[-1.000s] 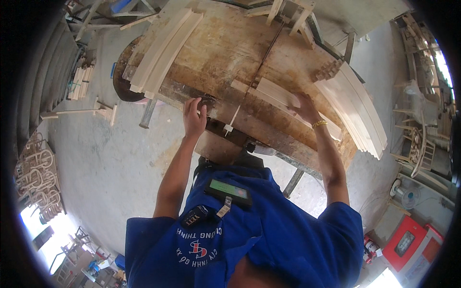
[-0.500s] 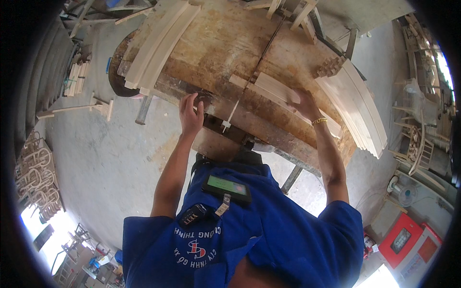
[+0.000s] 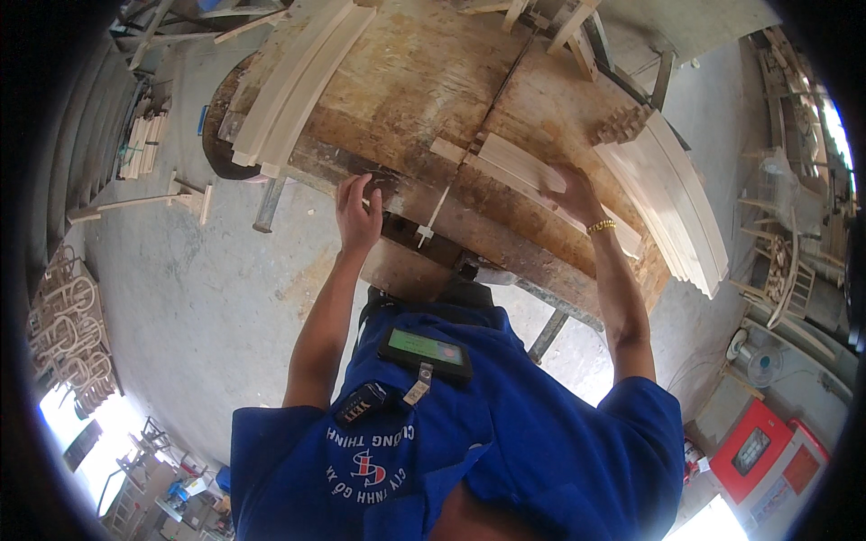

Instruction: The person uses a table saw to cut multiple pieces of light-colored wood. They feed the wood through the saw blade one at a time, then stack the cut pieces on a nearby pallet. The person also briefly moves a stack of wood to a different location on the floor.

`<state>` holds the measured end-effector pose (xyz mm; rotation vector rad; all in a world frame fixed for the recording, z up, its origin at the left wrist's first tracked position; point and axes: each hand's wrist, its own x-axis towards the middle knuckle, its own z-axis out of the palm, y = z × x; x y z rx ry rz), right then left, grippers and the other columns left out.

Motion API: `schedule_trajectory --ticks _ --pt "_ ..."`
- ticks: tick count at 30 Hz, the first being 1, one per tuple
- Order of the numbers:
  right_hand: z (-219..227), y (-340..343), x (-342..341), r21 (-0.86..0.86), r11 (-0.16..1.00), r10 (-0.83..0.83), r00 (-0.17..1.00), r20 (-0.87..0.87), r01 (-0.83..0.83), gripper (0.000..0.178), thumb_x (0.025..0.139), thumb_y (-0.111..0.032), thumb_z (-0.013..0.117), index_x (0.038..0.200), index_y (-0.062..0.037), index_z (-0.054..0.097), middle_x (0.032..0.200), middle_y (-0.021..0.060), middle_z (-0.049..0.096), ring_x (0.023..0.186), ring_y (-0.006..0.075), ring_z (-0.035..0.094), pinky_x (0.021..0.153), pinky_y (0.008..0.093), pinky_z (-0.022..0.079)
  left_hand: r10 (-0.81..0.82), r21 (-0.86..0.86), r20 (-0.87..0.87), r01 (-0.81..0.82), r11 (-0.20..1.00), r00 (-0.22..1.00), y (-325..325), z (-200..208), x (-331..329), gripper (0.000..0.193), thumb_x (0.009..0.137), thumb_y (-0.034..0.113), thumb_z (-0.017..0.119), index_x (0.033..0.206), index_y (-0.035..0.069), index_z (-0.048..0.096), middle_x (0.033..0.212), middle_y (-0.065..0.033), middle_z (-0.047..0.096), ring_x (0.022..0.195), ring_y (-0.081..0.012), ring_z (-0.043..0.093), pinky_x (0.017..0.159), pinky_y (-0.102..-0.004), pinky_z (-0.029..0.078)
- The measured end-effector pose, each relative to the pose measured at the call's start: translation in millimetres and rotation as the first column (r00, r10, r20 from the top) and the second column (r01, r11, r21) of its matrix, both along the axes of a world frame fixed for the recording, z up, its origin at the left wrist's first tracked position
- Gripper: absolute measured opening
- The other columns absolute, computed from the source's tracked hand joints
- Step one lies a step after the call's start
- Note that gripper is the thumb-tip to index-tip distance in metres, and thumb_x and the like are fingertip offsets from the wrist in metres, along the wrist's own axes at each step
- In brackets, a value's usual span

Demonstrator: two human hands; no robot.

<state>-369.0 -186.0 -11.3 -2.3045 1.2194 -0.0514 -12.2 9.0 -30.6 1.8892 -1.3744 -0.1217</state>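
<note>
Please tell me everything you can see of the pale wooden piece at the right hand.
The pale, straight, unpainted-looking wooden piece lies slantwise on the worn brown wooden tabletop, toward the person's side. The bare right hand covers its right end, apparently touching it. A longer pale wooden strip runs along its near side.

"What sort of place is this?"
"A woodworking workshop: pale wooden pieces (image 3: 516,160) lie on a stained desk (image 3: 415,86)."
"What else shows it?"
"Curved frames (image 3: 70,329) massed at the left, bundled sticks (image 3: 135,159) too."
</note>
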Motion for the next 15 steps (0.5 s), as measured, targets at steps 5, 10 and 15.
schedule_trajectory --ticks 5,10,15 --pt "-0.2 0.0 0.3 0.01 1.0 -0.014 0.999 0.035 0.014 0.062 0.073 -0.027 0.074 0.125 -0.002 0.052 0.13 0.0164 0.052 0.121 0.0314 0.047 0.103 0.0389 0.037 0.002 0.001 -0.011 -0.002 1.0 1.0 -0.4 0.5 -0.4 0.025 0.083 0.012 0.06 0.106 0.001 0.059 0.108 -0.0166 0.056 0.102 -0.0349 0.052 0.089 -0.0441 0.042" --pt "-1.8 1.4 -2.8 0.011 0.999 -0.034 0.999 0.003 0.034 0.064 0.074 -0.035 0.072 0.126 -0.0022 0.052 0.129 0.0168 0.052 0.121 0.0324 0.047 0.103 0.0404 0.037 -0.007 0.009 -0.008 0.007 1.0 1.0 -2.0 0.0 0.1 0.024 0.083 0.012 0.06 0.105 0.001 0.06 0.108 -0.0158 0.056 0.102 -0.0343 0.052 0.089 -0.0434 0.042" --pt "-2.1 31.0 15.6 -0.225 0.974 -0.088 0.947 -0.308 0.018 0.084 0.07 -0.054 0.07 0.133 -0.0049 0.044 0.137 0.0125 0.044 0.124 0.0323 0.041 0.099 0.0525 0.034 0.008 0.019 0.008 -0.008 1.0 1.0 1.6 -0.5 0.7 0.022 0.083 0.011 0.061 0.103 0.002 0.061 0.108 -0.0148 0.056 0.102 -0.0334 0.052 0.089 -0.0426 0.042"
